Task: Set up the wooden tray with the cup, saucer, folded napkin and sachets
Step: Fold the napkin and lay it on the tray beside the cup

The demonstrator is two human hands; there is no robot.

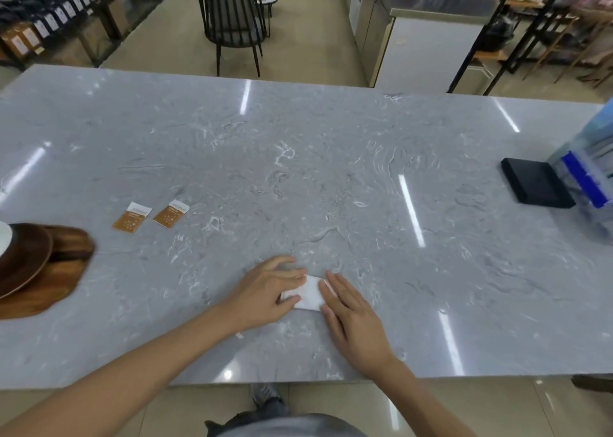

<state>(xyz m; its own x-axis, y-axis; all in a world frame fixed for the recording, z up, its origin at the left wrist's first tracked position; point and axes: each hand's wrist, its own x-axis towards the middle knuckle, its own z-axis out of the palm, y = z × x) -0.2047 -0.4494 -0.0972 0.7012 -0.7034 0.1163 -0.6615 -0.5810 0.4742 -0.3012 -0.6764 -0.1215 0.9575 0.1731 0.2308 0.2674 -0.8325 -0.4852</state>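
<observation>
A small white folded napkin (309,293) lies on the grey marble table near its front edge. My left hand (269,289) grips its left side between thumb and fingers. My right hand (352,317) lies flat with the fingertips pressing on the napkin's right edge. Two brown-and-white sachets (132,217) (170,214) lie flat to the left. At the far left edge sits the wooden tray (43,294) with a dark brown saucer (23,261) on it; a sliver of a white cup (4,237) shows at the frame edge.
A black flat box (535,187) and a clear container with blue parts (590,171) stand at the table's right end. Beyond the far edge are a dark chair (234,18), shelves and a steel counter. The marble table (315,171) spreads wide between the objects.
</observation>
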